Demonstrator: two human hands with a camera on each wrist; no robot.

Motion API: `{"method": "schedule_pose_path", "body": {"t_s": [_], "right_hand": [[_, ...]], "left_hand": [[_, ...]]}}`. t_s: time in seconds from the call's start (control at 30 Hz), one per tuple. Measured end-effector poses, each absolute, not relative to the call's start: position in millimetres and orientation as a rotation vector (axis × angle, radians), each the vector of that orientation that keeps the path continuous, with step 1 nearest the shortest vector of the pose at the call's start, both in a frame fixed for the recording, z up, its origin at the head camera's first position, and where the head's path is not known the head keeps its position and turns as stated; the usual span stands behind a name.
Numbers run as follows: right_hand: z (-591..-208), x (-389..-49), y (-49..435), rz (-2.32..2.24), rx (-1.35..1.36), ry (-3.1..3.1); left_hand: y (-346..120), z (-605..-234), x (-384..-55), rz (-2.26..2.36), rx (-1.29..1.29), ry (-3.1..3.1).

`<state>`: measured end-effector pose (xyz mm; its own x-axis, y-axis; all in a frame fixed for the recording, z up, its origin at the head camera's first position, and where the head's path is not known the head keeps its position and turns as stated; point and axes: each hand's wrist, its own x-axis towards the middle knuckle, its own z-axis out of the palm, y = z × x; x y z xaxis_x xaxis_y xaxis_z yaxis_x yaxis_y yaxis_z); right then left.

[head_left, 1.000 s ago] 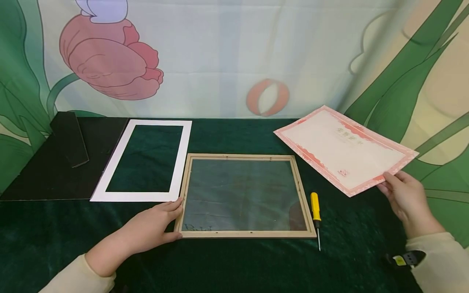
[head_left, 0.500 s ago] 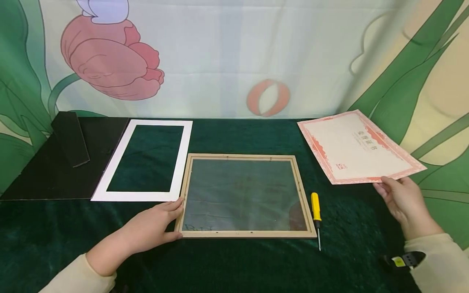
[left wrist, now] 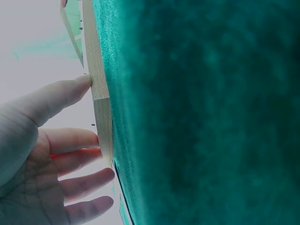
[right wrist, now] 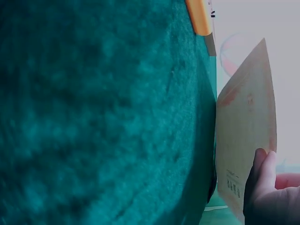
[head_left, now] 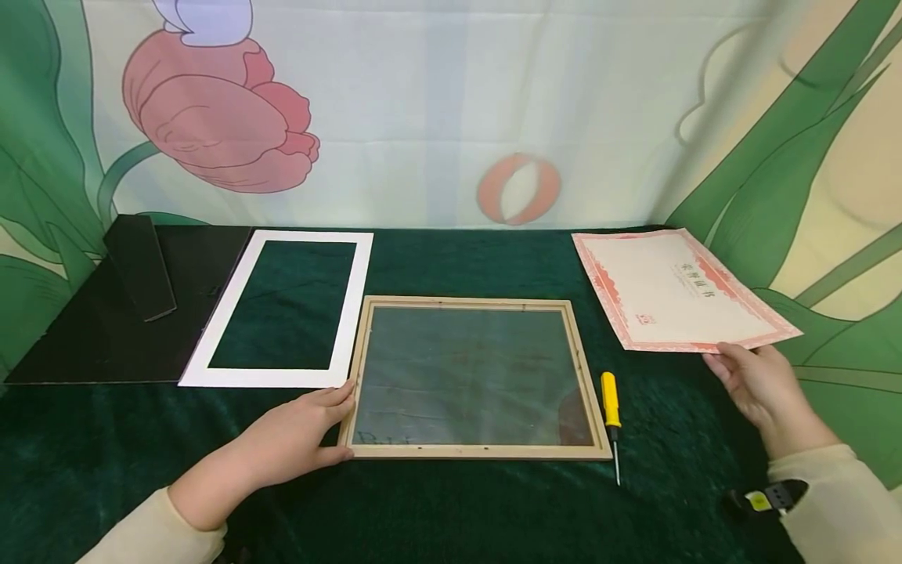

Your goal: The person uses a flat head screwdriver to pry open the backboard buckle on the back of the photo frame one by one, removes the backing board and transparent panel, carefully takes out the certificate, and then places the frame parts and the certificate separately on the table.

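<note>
A wooden picture frame (head_left: 479,452) with a clear pane lies in the middle of the table in the head view. My left hand (head_left: 296,427) rests at its near left corner, thumb and fingertips touching the wood; the left wrist view shows these fingers (left wrist: 77,140) fairly straight. On the right, my right hand (head_left: 764,392) pinches a pink-bordered certificate (head_left: 676,290) by its near edge, thumb on top. In the right wrist view the certificate (right wrist: 246,117) stands tilted off the cloth. A yellow-handled screwdriver (head_left: 610,399) lies right beside the frame's right side.
A white mat board (head_left: 264,377) with a rectangular opening lies left of the frame. Beside it, at the far left, is a black backing board (head_left: 92,345) with a stand leg (head_left: 144,270). Dark green cloth (head_left: 451,509) covers the table; a printed curtain (head_left: 395,117) hangs behind.
The right hand has turned the certificate from a slant to nearly square with the table and lowered it towards the cloth at the right back. The left hand stays on the frame.
</note>
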<state>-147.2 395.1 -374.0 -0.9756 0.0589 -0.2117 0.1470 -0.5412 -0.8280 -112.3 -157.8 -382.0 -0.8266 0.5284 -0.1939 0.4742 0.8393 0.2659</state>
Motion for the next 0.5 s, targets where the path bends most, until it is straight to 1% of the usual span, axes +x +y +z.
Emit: {"method": "schedule_pose_path", "body": {"t_s": [0.3, 0.5], "right_hand": [[-381.4, -150.0, 397.3, -2.641, 0.218, 1.405], [-384.5, -151.5, 401.7, -2.513, 0.259, 1.523]], "left_hand": [[-158.3, -382.6, -112.4, 0.306, 0.772, 2.763], [-158.4, -382.0, -112.4, 0.298, 0.770, 2.755]]}}
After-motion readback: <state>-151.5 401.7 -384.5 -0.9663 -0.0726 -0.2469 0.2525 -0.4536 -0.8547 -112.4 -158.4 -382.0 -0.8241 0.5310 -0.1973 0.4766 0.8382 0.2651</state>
